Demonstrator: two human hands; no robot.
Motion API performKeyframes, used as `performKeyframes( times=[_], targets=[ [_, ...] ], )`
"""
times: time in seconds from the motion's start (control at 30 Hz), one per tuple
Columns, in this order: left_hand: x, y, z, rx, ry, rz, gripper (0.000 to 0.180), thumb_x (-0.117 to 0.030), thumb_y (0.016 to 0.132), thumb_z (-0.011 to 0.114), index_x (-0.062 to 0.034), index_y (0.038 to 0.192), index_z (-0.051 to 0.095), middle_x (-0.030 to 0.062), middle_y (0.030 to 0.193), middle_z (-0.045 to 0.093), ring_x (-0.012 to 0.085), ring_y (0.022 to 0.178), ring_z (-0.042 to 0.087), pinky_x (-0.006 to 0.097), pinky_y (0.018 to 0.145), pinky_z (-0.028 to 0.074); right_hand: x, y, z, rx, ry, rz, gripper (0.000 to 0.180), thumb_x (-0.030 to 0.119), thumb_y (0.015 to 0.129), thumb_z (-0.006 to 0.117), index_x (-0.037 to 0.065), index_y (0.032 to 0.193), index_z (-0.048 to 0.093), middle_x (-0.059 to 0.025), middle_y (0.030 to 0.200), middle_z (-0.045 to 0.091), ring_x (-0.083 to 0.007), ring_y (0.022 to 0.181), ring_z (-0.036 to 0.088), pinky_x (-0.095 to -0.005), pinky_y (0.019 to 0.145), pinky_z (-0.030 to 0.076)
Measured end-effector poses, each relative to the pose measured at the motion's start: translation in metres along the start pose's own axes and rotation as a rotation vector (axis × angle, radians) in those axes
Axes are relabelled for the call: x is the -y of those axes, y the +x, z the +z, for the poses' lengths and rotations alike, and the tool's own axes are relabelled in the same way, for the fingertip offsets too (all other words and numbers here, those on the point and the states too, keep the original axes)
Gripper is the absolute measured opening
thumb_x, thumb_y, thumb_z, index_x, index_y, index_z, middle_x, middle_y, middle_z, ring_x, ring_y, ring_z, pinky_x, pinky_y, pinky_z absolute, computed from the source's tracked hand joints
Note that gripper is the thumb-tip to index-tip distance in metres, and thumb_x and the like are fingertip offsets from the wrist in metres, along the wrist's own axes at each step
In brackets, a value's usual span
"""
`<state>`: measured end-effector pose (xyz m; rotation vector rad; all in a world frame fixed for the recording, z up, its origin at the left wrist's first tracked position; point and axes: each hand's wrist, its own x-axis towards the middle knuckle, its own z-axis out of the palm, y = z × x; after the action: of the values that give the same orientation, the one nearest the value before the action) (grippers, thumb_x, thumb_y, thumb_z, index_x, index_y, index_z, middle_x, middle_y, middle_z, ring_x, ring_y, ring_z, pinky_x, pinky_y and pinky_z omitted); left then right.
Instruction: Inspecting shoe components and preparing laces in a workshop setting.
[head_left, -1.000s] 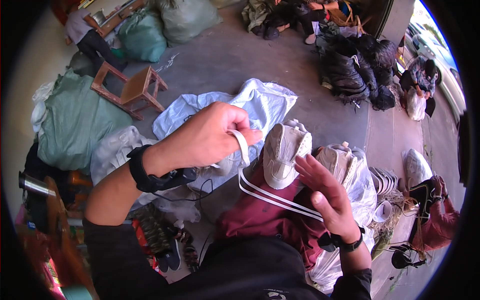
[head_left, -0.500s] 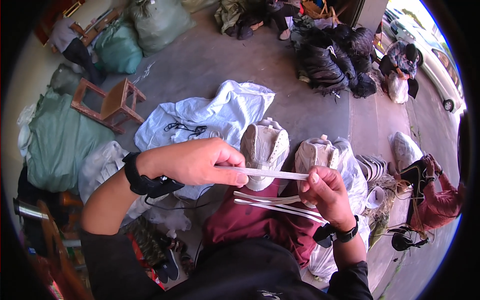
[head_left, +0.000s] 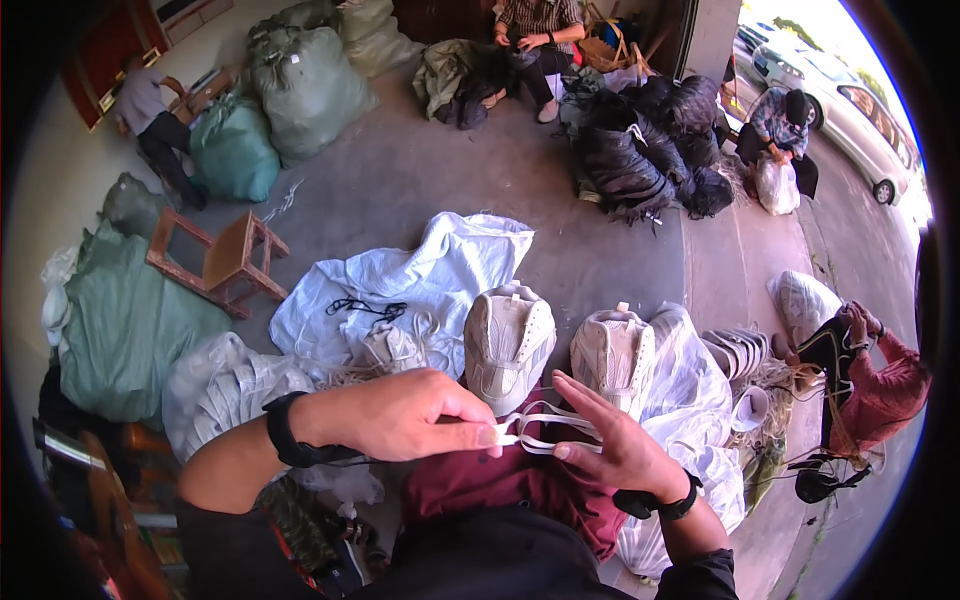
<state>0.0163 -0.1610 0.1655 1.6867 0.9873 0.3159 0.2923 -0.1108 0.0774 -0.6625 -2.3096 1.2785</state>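
In front of me my left hand [head_left: 430, 415] pinches a white flat shoelace [head_left: 507, 438] between thumb and fingertips. The lace is bunched there and spreads into loops toward my right hand [head_left: 625, 445]. That hand's thumb and fingers are stretched apart, with the loops running into the gap between them; where the lace touches the palm is hidden. Just beyond my hands are two pale sneakers, a left shoe [head_left: 508, 345] and a right shoe [head_left: 612, 360], toes toward me, near my maroon trousers [head_left: 480, 490].
A white sheet [head_left: 400, 270] with black cords lies ahead. Clear bags of pale shoe parts flank me, the left bag [head_left: 230, 380] and the right bag [head_left: 690, 370]. A wooden chair [head_left: 225, 260] and green sacks [head_left: 135, 320] stand left. Several people sit or stand around.
The lace, stretched straight between both hands before, is now gathered in loops at my left fingertips. My right hand has opened from a pinch. Both hands sit lower in view.
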Motion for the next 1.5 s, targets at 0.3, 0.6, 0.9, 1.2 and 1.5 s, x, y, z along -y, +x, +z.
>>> performKeyframes(
  times=[0.3, 0.6, 0.9, 1.2, 1.5],
  targets=[
    [-0.014, 0.039, 0.025, 0.049, 0.093, 0.047, 0.026, -0.024, 0.095, 0.052, -0.0017, 0.091, 0.066, 0.0157, 0.08, 0.066, 0.031, 0.073, 0.063, 0.037, 0.069, 0.047, 0.016, -0.014, 0.007, 0.09, 0.479, 0.101, 0.02, 0.019, 0.096, 0.058, 0.001, 0.09, 0.063, -0.0025, 0.073, 0.057, -0.0094, 0.068, 0.047, -0.0286, 0.063, 0.042],
    [0.005, 0.048, 0.01, 0.093, 0.071, -0.044, 0.029, -0.026, 0.096, 0.052, -0.0026, 0.093, 0.069, 0.0074, 0.077, 0.066, 0.015, 0.073, 0.059, 0.032, 0.07, 0.046, -0.026, -0.058, -0.02, -0.092, 0.662, 0.31, 0.022, 0.018, 0.095, 0.059, 0.0, 0.083, 0.062, 0.0015, 0.067, 0.055, -0.0035, 0.06, 0.047, -0.0217, 0.054, 0.037],
    [0.014, 0.058, -0.032, 0.065, -0.242, -0.179, 0.032, -0.025, 0.1, 0.049, 0.0003, 0.095, 0.068, -0.0084, 0.056, 0.035, 0.0026, 0.052, 0.03, 0.022, 0.049, 0.026, -0.057, -0.086, -0.051, -0.485, 0.996, 0.198, 0.025, 0.018, 0.092, 0.056, 0.004, 0.071, 0.054, 0.0015, 0.054, 0.042, -0.0105, 0.049, 0.045, -0.0259, 0.052, 0.04],
    [0.017, 0.067, -0.04, 0.001, -0.273, -0.174, 0.035, -0.026, 0.101, 0.047, 0.0014, 0.096, 0.068, -0.0074, 0.055, 0.036, 0.0029, 0.05, 0.03, 0.022, 0.049, 0.027, -0.065, -0.108, -0.082, -0.62, 1.158, 0.004, 0.026, 0.021, 0.095, 0.047, 0.009, 0.071, 0.045, 0.0045, 0.053, 0.035, -0.0086, 0.044, 0.036, -0.0268, 0.051, 0.036],
    [0.011, 0.083, -0.035, 0.013, -0.26, -0.144, 0.035, -0.027, 0.101, 0.048, 0.003, 0.096, 0.066, -0.0085, 0.057, 0.035, 0.0027, 0.051, 0.028, 0.021, 0.049, 0.026, -0.074, -0.131, -0.094, -0.688, 1.167, -0.041, 0.028, 0.021, 0.097, 0.043, 0.01, 0.072, 0.04, 0.0043, 0.055, 0.032, -0.0079, 0.044, 0.032, -0.0259, 0.05, 0.034]
  ],
)
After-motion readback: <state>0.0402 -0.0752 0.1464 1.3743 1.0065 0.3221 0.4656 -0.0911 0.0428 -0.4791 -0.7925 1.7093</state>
